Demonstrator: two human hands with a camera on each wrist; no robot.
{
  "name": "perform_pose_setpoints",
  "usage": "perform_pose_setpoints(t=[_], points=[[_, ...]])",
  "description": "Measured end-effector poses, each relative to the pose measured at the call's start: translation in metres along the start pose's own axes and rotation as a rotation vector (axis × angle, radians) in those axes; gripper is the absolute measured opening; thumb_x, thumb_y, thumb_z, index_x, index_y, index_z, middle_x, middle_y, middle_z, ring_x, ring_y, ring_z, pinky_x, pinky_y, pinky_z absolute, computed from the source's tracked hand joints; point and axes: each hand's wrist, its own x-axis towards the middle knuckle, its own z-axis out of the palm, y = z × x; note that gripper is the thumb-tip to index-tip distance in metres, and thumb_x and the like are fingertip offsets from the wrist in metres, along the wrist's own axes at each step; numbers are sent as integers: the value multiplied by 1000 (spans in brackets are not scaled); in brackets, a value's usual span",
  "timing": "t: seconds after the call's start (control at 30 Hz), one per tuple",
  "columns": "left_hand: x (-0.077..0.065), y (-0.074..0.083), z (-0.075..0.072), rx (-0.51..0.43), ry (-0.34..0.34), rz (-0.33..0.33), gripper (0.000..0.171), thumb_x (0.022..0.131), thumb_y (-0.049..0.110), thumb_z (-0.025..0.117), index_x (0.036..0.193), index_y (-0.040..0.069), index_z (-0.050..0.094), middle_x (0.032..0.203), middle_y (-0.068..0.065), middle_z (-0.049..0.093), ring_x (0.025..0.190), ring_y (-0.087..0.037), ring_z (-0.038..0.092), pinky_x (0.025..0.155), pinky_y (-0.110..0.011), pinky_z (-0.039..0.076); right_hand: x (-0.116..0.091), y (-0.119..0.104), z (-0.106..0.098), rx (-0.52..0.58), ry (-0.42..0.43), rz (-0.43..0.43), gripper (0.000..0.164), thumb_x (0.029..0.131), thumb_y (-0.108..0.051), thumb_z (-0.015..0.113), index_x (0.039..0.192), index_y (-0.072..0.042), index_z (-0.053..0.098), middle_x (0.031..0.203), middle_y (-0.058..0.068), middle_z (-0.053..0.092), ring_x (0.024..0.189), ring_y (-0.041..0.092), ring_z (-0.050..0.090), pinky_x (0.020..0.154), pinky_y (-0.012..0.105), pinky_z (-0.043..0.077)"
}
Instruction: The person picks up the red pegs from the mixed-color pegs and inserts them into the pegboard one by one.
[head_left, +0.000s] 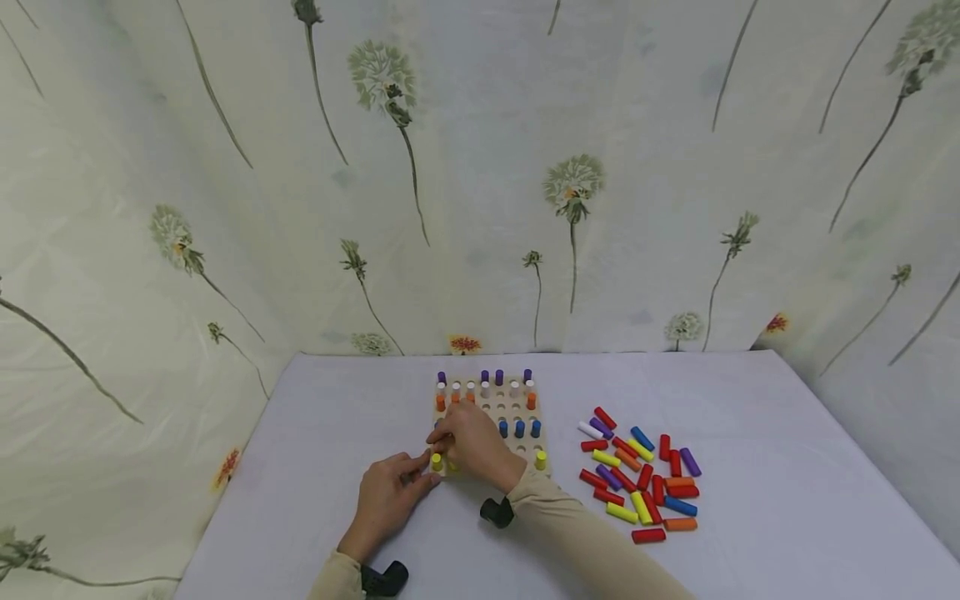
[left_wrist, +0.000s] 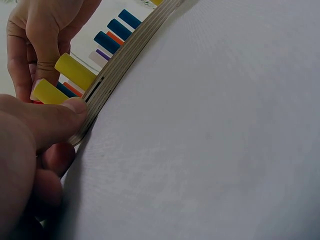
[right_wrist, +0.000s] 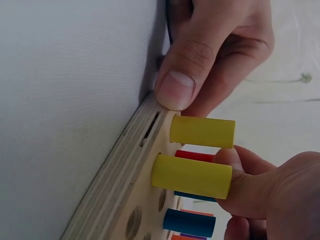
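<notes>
A wooden pegboard (head_left: pixel 508 413) lies on the table with rows of purple, white, orange, blue and yellow pegs standing in it. My left hand (head_left: pixel 386 500) grips its near left corner, thumb against the plywood edge (right_wrist: pixel 120 160). Reaching over the board's left side, my right hand (head_left: pixel 476 442) pinches a red peg (right_wrist: pixel 192 156) by its top. That peg stands at the board face just behind two yellow pegs, and the right fingers partly cover it. One yellow peg (left_wrist: pixel 47 91) is close beside the left thumb. A blue peg (right_wrist: pixel 190 222) stands farther along the board.
To the right of the board lies a loose spread of red, yellow, blue, orange, purple and white pegs, among them a red peg (head_left: pixel 648 536) nearest the front. A white cloth (head_left: pixel 780 467) covers the table. Behind it hangs a dandelion-print curtain (head_left: pixel 480 167).
</notes>
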Motion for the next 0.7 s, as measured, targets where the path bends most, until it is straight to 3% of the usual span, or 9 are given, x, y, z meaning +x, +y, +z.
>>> perform_pose_setpoints(t=[0.17,0.4,0.7], points=[[0,-1,0,9,-8,-10,38,87,26,88,121,11,81,72,14,55,61,-1,41,57,-20,30,0,1,-5,55,-18,-15,12,91,-7,83,98,-16,87,88,-6,77,84,7,60,82,28,49],[2,-1,1,11,-13,-11,38,88,29,87,122,11,81,72,14,56,62,-1,41,57,-21,31,-5,9,-20,160,31,-25,13,93,-7,81,103,-12,86,87,-3,74,83,10,57,79,28,43],[1,0,1,11,-25,-16,39,89,31,86,122,11,80,73,14,57,62,-2,43,57,-20,32,-25,34,-77,6,64,2,9,88,-9,86,96,-13,88,78,-7,69,77,9,51,73,28,38]])
